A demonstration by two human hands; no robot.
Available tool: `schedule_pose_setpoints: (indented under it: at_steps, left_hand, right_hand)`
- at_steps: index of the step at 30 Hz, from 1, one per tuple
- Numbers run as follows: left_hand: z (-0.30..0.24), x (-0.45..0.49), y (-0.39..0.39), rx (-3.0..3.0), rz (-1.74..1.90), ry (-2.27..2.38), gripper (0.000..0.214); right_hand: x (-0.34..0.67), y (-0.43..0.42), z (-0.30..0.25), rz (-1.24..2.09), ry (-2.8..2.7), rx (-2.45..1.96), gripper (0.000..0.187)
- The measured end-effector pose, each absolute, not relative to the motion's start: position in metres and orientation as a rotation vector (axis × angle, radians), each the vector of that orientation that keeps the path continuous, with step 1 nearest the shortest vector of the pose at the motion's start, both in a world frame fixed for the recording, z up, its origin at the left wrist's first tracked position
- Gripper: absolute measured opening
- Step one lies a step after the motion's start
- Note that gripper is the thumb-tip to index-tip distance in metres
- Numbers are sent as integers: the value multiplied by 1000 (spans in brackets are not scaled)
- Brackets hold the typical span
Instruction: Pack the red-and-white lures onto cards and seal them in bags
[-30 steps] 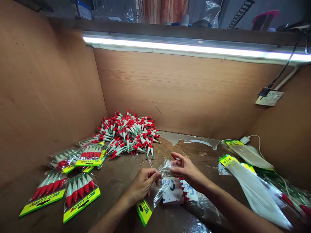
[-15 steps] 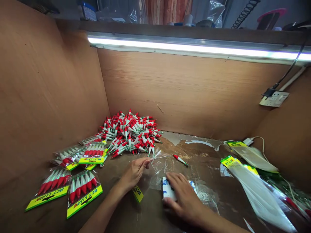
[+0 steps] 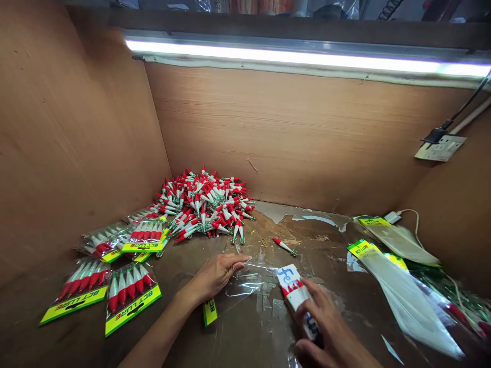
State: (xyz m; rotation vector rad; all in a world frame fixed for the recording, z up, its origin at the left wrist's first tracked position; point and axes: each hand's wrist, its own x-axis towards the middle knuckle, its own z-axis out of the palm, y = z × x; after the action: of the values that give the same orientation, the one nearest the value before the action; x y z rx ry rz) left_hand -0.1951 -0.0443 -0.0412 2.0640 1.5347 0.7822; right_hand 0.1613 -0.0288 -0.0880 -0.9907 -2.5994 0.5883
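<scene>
My left hand (image 3: pixel 215 275) lies flat with fingers stretched on a clear plastic bag (image 3: pixel 245 286) that has a yellow-green header (image 3: pixel 209 313). My right hand (image 3: pixel 326 329) is closed on a white card (image 3: pixel 295 291) with blue lettering, on which several red-and-white lures lie side by side, its far end pointing at the bag's mouth. One loose red-and-white lure (image 3: pixel 284 246) lies on the brown table beyond the bag. A big heap of the same lures (image 3: pixel 203 204) sits in the back left corner.
Several filled lure packs (image 3: pixel 128 296) lie at the left. Empty bags with yellow-green headers (image 3: pixel 399 286) are stacked at the right. Brown board walls (image 3: pixel 76 133) enclose the bench, with a light strip (image 3: pixel 307 56) overhead and a wall socket (image 3: pixel 441 147) at right.
My left hand let go its pinch and pressed the bag flat on the table. My right hand took up the white card with lures and brought it toward the bag's mouth.
</scene>
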Motion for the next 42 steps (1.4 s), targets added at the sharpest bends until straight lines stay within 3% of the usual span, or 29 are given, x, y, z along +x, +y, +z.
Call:
schedule_pose_setpoints:
  at_steps: [3, 7, 22, 27, 34, 42]
  left_hand:
    - [-46, -191, -44, 2104, 723, 1502, 37]
    - [-50, -184, -42, 2124, 671, 1461, 37]
    - [-48, -161, -50, 2236, 543, 1379, 40]
    - [-52, -158, -54, 2166, 603, 1418, 55]
    - [-56, -151, -49, 1860, 725, 1419, 15]
    - [-59, -154, -42, 1713, 851, 1387, 13]
  right_hand:
    - [184, -22, -97, 599, -2463, -1240, 74]
    - [190, -14, -80, 762, -2443, -1194, 86]
    - [159, 20, -43, 956, -2600, -549, 99]
    - [150, 30, -46, 1018, -2624, -511, 100]
    - [150, 33, -58, 1101, -2634, -521, 104]
    - [161, 41, -59, 1153, -2567, -606, 101]
